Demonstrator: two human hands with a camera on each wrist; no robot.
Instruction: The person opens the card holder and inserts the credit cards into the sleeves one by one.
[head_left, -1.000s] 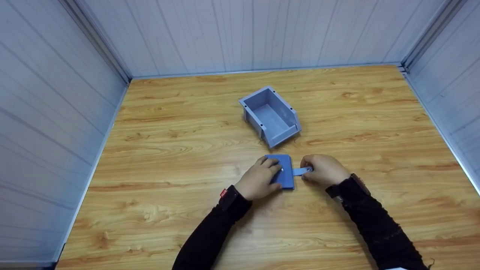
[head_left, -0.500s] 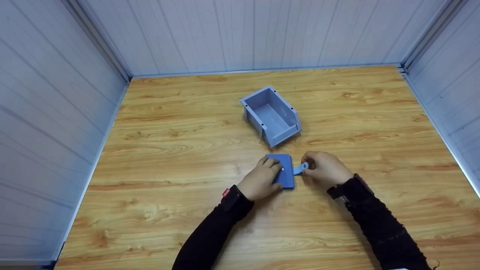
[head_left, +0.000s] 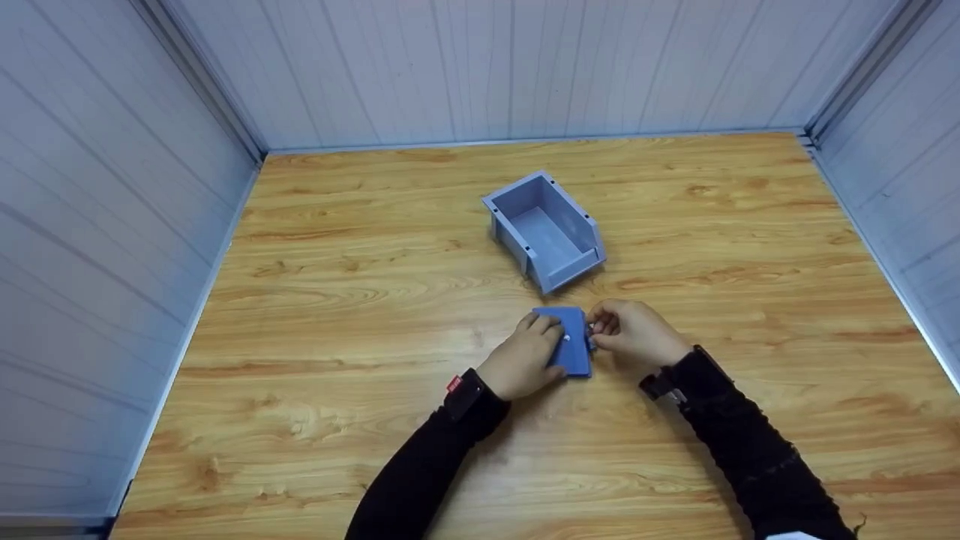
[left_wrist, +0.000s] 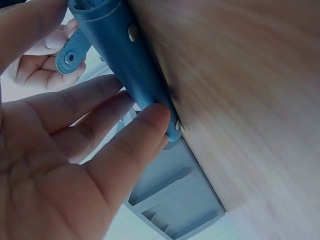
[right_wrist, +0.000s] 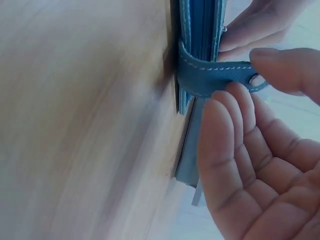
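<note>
A blue leather wallet (head_left: 575,349) with pale stitching lies flat on the wooden table. My left hand (head_left: 519,361) grips it from the left, fingers over its top and far side, thumb at the near edge. A metal stud shows on its upper face. From its right edge comes a snap strap (right_wrist: 215,77), bent upward, with a metal snap (right_wrist: 257,80) near the tip. My right hand (head_left: 639,334) pinches this strap tip between thumb and fingers, close beside the wallet. In the left wrist view the strap's rounded end (left_wrist: 73,54) stands out past the wallet.
A grey plastic bin (head_left: 574,271) stands on the table (head_left: 360,322) just beyond the wallet, its low front turned toward the right hand. White panel walls (head_left: 420,75) enclose the table at the back and both sides.
The right hand has moved left toward the wallet, bending the strap from lying outstretched to folded up against the wallet's right edge. The left hand has stayed on the wallet.
</note>
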